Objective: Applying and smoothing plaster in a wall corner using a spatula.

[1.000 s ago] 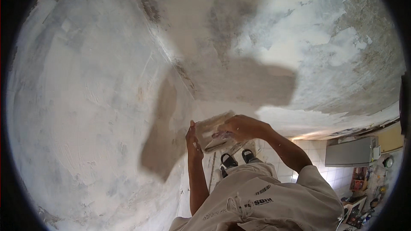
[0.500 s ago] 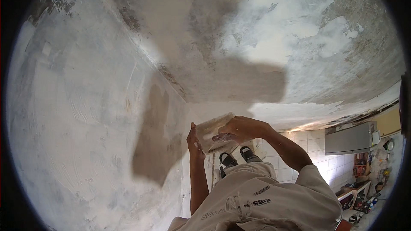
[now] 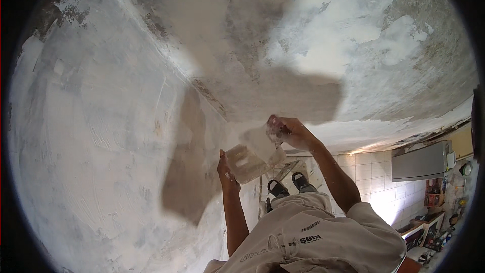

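My left hand (image 3: 228,174) grips the left edge of a flat, pale rectangular board (image 3: 246,164) smeared with plaster, its thumb up along the side. The fingers behind the board are hidden. To the right and a little higher, my right hand (image 3: 299,135) is closed around the reddish, plaster-caked handle of a plastering trowel (image 3: 274,127). The trowel is tilted, and its blade is hard to tell from the pale wall behind. Its lower end lies near the board's right edge; whether they touch I cannot tell.
A patchy plastered wall (image 3: 101,136) rises on the left, meeting another blotchy surface (image 3: 323,40) above. My sandalled feet (image 3: 278,188) are on a narrow platform (image 3: 289,168). Beyond it are floor tiles (image 3: 368,172), a grey fridge (image 3: 422,162) and cluttered shelves (image 3: 434,192) at right.
My right hand has lifted the trowel up from the board and turned it upright. The board has tilted, showing more of its face, while my left hand keeps hold of it.
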Available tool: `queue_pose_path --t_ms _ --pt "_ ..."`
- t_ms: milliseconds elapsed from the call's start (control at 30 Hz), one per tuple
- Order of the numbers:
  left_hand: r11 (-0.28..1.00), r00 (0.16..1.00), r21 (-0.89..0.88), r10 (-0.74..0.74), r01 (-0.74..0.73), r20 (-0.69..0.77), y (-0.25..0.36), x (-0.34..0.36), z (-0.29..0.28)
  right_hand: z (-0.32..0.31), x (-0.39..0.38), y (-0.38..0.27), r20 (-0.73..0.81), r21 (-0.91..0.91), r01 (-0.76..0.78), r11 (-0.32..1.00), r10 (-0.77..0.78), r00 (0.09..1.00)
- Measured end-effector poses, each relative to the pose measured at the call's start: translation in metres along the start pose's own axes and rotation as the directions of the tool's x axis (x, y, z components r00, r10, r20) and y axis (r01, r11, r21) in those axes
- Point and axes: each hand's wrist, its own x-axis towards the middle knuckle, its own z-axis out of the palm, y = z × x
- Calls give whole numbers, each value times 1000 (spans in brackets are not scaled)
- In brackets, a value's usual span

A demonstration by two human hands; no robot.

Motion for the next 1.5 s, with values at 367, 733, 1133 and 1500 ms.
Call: queue_pose_path --t_ms 367,733,1133,1500 --pt "993 991 -17 117 -119 -64 -9 1 -35 55 1 33 -184 946 92 309 284 941" --pt "981 979 -76 168 -177 -117 -36 5 -102 107 127 24 -575 818 489 304 466 672" --pt "955 950 -10 293 -296 -103 -51 -26 -116 111 174 -107 -716 698 576 426 428 552" --pt "991 984 -61 111 -120 -139 -40 -27 -108 100 123 37 -587 807 354 472 583 562"
